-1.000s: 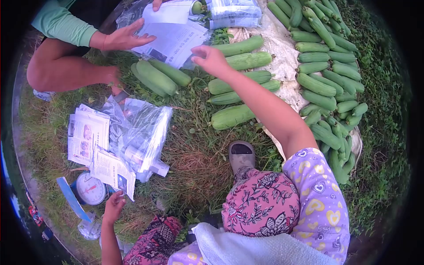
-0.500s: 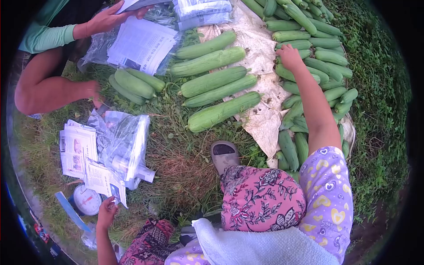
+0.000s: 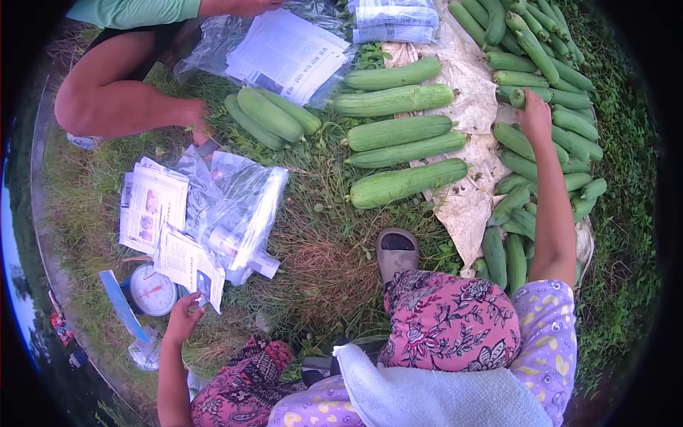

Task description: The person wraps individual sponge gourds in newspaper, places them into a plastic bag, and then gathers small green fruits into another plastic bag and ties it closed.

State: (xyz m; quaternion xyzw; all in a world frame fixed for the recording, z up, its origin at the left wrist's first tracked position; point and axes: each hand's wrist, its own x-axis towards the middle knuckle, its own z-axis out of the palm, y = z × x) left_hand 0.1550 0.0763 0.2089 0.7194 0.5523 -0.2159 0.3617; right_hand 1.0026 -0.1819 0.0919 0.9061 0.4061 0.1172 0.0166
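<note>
My right hand [image 3: 535, 115] is closed around a green luffa gourd [image 3: 517, 98], whose cut end points up from my fingers over the pile. More luffas [image 3: 514, 141] lie heaped under and around that hand on a pale sheet [image 3: 464, 199]. My left hand [image 3: 185, 317] is low at the left with its fingers curled in, a small pale bit showing at the fingertips; I cannot tell what it is. Right above those fingertips is the corner of a newspaper sheet [image 3: 186, 260]. Beside that hand stands a round dial scale [image 3: 153, 290].
Several luffas [image 3: 407, 183] lie in a row on the grass, with a smaller group [image 3: 269, 117] farther left. Plastic bags [image 3: 245, 203] lie by the newspapers. Another person's bent leg [image 3: 117, 107] and sleeve [image 3: 135, 11] are at upper left, near more newspaper [image 3: 288, 57] and a wrapped bundle [image 3: 395, 21].
The view has shifted, so the scene sits farther right. My right hand has turned and now holds a luffa with its end raised. The left hand stays by the newspaper.
</note>
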